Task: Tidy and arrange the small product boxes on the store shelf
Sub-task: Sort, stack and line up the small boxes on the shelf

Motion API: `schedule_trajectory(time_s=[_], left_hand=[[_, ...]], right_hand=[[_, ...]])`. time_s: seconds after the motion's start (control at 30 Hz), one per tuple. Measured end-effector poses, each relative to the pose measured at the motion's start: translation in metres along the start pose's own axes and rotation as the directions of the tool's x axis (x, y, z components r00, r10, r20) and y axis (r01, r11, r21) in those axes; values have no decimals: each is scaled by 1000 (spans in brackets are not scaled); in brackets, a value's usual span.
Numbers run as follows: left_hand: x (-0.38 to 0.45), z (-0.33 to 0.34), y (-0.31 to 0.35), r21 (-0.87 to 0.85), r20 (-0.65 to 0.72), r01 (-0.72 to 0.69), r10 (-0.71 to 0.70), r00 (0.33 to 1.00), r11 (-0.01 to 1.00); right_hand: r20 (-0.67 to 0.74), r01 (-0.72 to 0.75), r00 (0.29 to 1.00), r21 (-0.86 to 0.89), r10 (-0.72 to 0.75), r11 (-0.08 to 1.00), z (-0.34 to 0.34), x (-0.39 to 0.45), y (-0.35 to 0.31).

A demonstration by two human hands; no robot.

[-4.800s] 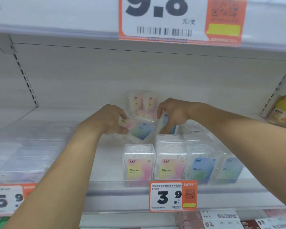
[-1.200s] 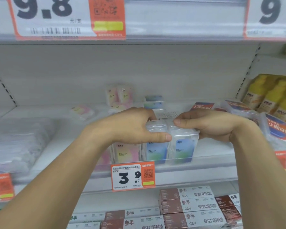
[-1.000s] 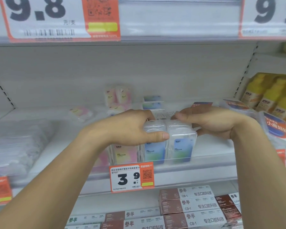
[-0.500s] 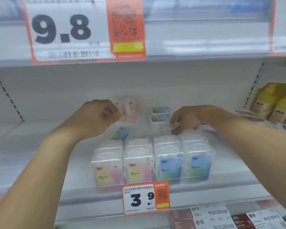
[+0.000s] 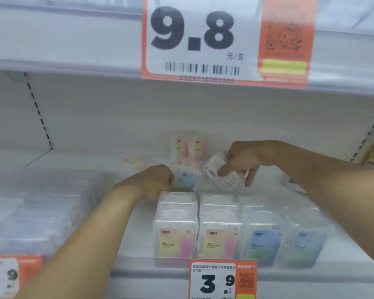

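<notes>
Price tag: the 3.9 tag (image 5: pixel 222 279) on the shelf (image 5: pixel 138 270) lip is the nearest thing; every place below is told from it.
Front row: four clear boxes stand upright side by side just behind the tag, two pink-and-yellow boxes (image 5: pixel 175 231) over its left part and two blue boxes (image 5: pixel 266 242) to its right, faces forward and touching.
Left hand: the left hand (image 5: pixel 153 182) is behind the tag, just past the front row's left end, fingers curled onto a blue-labelled box (image 5: pixel 185 180) that lies tilted on the shelf.
Right hand: the right hand (image 5: pixel 242 160), behind and above the tag, pinches a white box (image 5: pixel 221 173) with its barcode side showing; the box is tilted and looks clear of the shelf.
Loose stock: further back from the tag, a few pink boxes (image 5: pixel 189 147) stand against the back wall, and one more pink box (image 5: pixel 137 164) lies flat to their left.
Step in hand: my reading is that both boxes are being brought forward to start a second row.
Doing it well: turn the white box so its label faces out, stand both upright, set each behind its own colour, and slide them in gently so the front row is not pushed toward the lip.
Left to do: the pink boxes at the back still need lining up.
</notes>
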State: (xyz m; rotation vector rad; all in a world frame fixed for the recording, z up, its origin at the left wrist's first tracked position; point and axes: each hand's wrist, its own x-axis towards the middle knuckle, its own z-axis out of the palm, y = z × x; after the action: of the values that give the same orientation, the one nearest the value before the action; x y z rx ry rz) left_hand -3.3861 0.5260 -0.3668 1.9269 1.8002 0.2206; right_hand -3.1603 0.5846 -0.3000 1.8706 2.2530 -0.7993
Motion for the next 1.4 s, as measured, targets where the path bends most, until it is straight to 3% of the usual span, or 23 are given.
schedule_trajectory(time_s=[0.1,0.2,0.33,0.43,0.53,0.67,0.77,0.83,0.93,1.17,1.4], left_hand=[[2,-2,-5,-104,-19,-41,39,999,994],[-1,-7,-8,-185,-128,-69,45,991,980],[-1,-14,-11,-267,-316,-69,-19,949,961],[-6,-24,-9,-426,-443,-186,-25,896,886],[-20,-35,2,-472,-485,-323,65,872,820],[-37,-46,18,-567,-441,-425,175,880,706],[-48,-48,33,-565,-442,-465,225,868,681],[-54,-49,47,-537,-467,-501,256,847,679],[-58,-50,61,-530,-511,-515,232,828,674],[-53,-41,70,-568,-526,-509,191,829,647],[-55,-39,74,-486,-535,-514,224,815,707]], right_hand=[[-1,12,1000,-55,-12,998,4,2,-18],[-30,38,999,-48,-39,998,10,-1,-31],[-124,131,986,153,-112,980,15,-10,-40],[-257,219,956,312,-140,925,10,-17,-41],[-305,279,944,537,-125,796,7,-32,-44],[-382,304,924,697,-23,649,6,-54,-56],[-441,418,897,829,-24,372,12,-74,-64],[-456,447,890,863,-19,235,14,-81,-59],[-540,549,836,818,-99,171,15,-98,-46],[-548,565,825,796,-137,218,18,-108,-13],[-662,639,749,733,29,233,0,-103,14]])
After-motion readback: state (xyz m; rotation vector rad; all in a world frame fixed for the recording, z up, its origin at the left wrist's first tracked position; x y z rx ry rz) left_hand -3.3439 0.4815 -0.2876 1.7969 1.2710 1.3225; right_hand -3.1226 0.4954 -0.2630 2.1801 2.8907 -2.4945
